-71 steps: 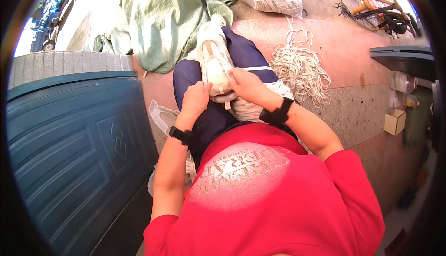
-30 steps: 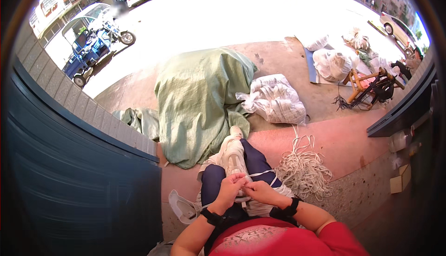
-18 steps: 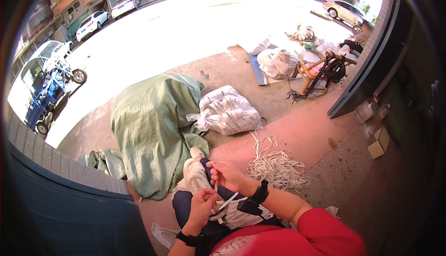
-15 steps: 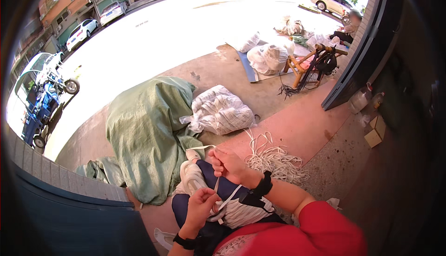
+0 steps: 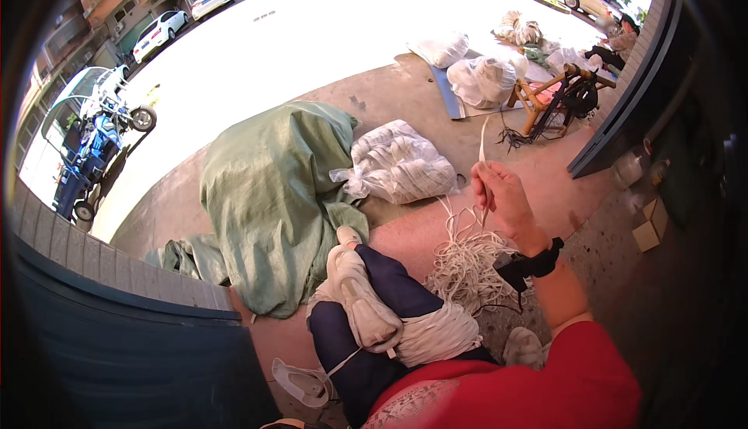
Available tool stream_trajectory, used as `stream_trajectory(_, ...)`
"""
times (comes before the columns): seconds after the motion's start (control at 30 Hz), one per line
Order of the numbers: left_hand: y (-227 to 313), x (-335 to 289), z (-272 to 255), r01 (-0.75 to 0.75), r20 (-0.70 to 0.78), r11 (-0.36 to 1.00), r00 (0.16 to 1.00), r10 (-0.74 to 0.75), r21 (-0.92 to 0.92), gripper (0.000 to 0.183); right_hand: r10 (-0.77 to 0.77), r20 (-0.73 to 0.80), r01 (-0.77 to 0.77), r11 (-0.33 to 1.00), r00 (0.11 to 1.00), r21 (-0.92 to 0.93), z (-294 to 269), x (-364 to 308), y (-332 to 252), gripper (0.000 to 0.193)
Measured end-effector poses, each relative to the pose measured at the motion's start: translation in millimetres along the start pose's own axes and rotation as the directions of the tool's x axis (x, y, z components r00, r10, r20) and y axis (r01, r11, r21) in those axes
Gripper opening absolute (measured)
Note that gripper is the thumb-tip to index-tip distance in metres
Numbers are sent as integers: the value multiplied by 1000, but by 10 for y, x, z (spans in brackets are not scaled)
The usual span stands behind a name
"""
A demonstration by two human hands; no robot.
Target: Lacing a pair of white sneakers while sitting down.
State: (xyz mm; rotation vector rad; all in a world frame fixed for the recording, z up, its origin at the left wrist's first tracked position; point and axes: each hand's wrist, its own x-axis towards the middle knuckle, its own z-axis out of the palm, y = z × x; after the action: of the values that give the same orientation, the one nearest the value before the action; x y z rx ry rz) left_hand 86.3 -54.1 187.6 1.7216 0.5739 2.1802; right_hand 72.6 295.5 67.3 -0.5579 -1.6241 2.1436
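Note:
My right hand (image 5: pixel 499 195) is raised over the far side of my lap, fingers pinched on a thin off-white strip (image 5: pixel 482 144) that sticks up above it. A tangled heap of similar strips (image 5: pixel 471 273) lies on the floor below that hand. Across my thighs rests a pale slip-on shoe (image 5: pixel 370 308), sole or inside hard to tell. Beside it a bunch of off-white strips (image 5: pixel 440 335) is draped over my right thigh. A thin strap (image 5: pixel 343 362) runs at my left thigh. My left hand is out of the picture.
A white shoe (image 5: pixel 302 382) lies on the floor at left. Ahead are a green tarp-covered pile (image 5: pixel 273 195) and a clear bag of pale goods (image 5: pixel 401 164). Farther right stand a wooden stool (image 5: pixel 545 102) and more bags (image 5: pixel 483 82); a person (image 5: pixel 615 47) sits beyond. A dark door (image 5: pixel 631 109) borders the right.
My right hand has moved up and right, away from my lap, with the strip. My left hand has left the view. The shoe now shows fully on my lap.

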Motion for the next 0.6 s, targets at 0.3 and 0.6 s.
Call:
stream_trajectory(0.3,83,-55,-26,88,48,996,995,-89,19,25,477,380,-478,873,793,-97,656,-439,1199,16)
stream_trajectory(0.6,-64,-191,-107,166,171,980,968,-183,109,22,486,427,-355,866,763,-352,925,-760,1801,20)
